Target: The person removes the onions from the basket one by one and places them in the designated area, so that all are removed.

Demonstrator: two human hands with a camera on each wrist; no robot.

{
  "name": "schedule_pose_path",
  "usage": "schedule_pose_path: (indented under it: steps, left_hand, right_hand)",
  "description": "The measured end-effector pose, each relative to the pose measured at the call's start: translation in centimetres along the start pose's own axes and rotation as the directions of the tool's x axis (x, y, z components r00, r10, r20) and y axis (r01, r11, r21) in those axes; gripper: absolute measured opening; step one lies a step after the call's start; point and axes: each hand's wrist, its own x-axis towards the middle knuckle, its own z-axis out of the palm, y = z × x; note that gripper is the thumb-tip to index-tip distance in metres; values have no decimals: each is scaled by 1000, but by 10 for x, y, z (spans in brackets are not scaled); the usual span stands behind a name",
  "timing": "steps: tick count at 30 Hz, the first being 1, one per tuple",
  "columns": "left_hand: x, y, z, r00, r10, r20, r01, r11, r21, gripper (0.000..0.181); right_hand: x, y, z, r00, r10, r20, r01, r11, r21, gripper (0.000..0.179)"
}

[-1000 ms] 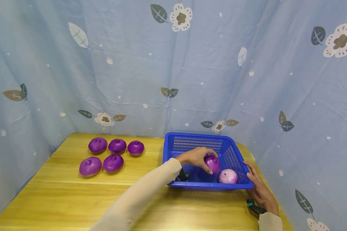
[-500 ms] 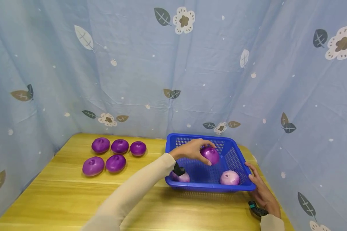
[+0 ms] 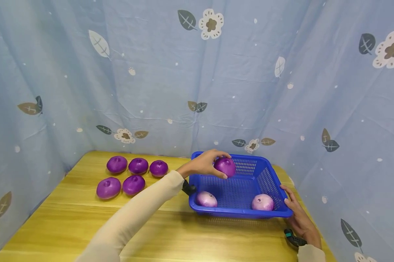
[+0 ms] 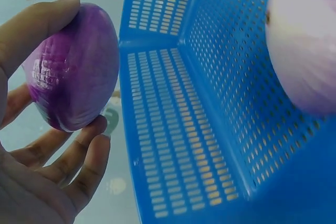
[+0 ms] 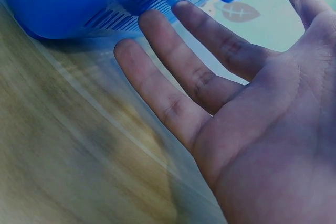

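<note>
My left hand holds a purple onion between thumb and fingers, above the back left part of a blue plastic basket. In the left wrist view the onion is outside the basket's wall, thumb on top and fingertips beneath. Two paler onions lie in the basket, one in the front left corner and one in the front right. My right hand rests at the basket's right front corner. Its fingers are nearly straight in the right wrist view, tips close against the basket's side.
Several purple onions stand at the left of the wooden table, in a back row and a front pair. A blue patterned curtain hangs behind and at both sides of the table.
My left hand has lifted the purple onion from inside the basket, up and to the left. The pale onion at the basket's front left has come into view. The right hand stays at the corner.
</note>
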Motion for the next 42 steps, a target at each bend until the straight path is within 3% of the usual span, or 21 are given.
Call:
schedule_pose_path:
  steps: [7,13,18,26,33,42]
  left_hand:
    - [-14,-9,-16,999,6,-40,-5,1000,12,71]
    - [-32,-16,-26,998,-6,-55,4,999,-40,71]
    - [-46,-25,-33,998,-17,-63,15,1000,-27,72]
    - [-74,-34,-44,992,-89,-89,87,996,-31,72]
    - [-102,-42,-53,987,-116,-111,115,993,-13,72]
    - [-124,-54,-66,984,-77,-160,80,997,15,72]
  right_hand:
    - [-2,-2,-2,998,-47,49,45,998,45,48]
    - [-1,-4,0,1000,-7,26,6,1000,24,50]
    - [-1,-4,1,1000,4,15,-5,1000,27,48]
    - [0,-2,2,999,-18,39,16,999,31,48]
    - [-2,-2,4,1000,-5,27,4,1000,12,49]
    - [-3,-2,4,1000,-1,26,1,1000,20,50]
